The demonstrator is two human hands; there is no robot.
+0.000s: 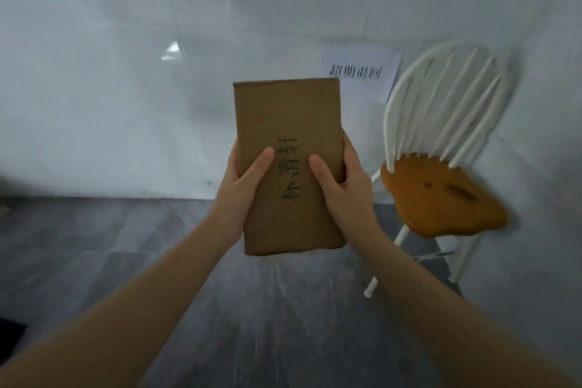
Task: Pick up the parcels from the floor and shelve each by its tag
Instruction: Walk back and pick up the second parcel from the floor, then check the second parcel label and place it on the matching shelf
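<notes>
Both hands had the brown cardboard parcel (288, 164) held up: left hand (244, 181) and right hand (341, 186) clamped its long edges, thumbs over the green handwriting. A white spindle-back chair (441, 148) stood just right of it.

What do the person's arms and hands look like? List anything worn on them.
Both forearms are bare as far as the picture shows: no sleeves, gloves, watch or rings visible. The left hand and right hand have short, unpainted nails on the thumbs.

White chair (441, 148) against pale wall (126, 72), grey floor (126, 246).
</notes>
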